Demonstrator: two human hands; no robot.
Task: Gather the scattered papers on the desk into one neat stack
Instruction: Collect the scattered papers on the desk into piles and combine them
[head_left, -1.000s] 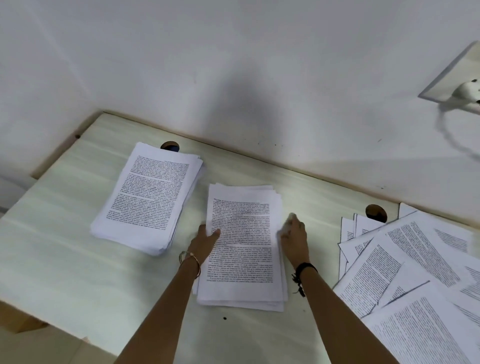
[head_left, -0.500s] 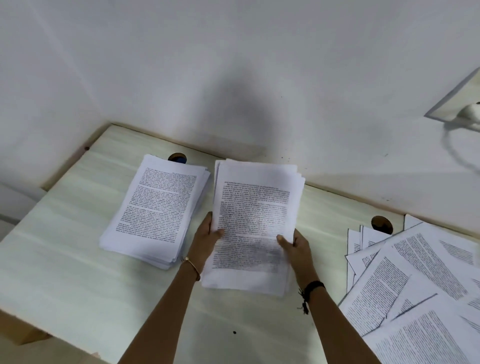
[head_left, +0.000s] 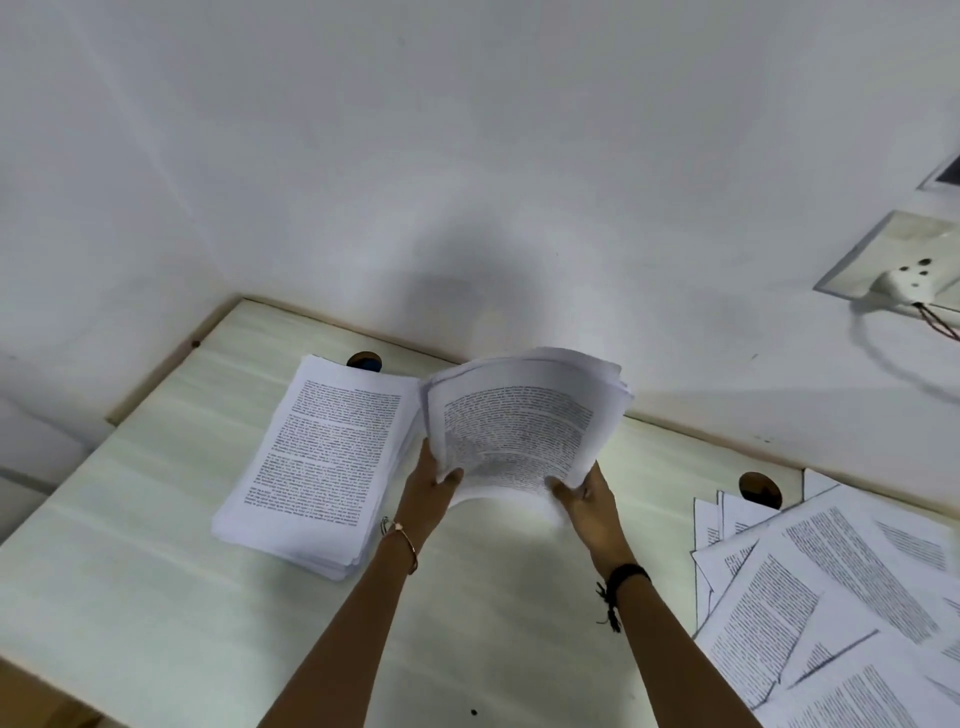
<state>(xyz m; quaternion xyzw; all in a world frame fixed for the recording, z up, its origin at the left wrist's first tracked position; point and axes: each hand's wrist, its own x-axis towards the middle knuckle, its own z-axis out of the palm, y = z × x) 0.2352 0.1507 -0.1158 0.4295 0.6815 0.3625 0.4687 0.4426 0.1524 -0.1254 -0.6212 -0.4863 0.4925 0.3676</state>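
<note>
A thick bundle of printed papers (head_left: 524, 421) is held up off the desk, bowed and tilted toward the wall. My left hand (head_left: 428, 491) grips its lower left edge and my right hand (head_left: 589, 499) grips its lower right edge. To the left, a neat stack of printed papers (head_left: 322, 462) lies flat on the pale desk (head_left: 130, 545), its right edge close beside the raised bundle. At the right, several loose printed sheets (head_left: 841, 597) lie fanned and overlapping on the desk.
The desk butts against a white wall. Two round cable holes sit near the back edge: one (head_left: 363, 360) behind the neat stack, one (head_left: 759, 488) by the loose sheets. A wall socket with plug and cord (head_left: 904, 283) is at upper right.
The bundle lay flat on the desk between my hands. Both hands gripped it and lifted it up and toward the wall, and it now bows in the air.
</note>
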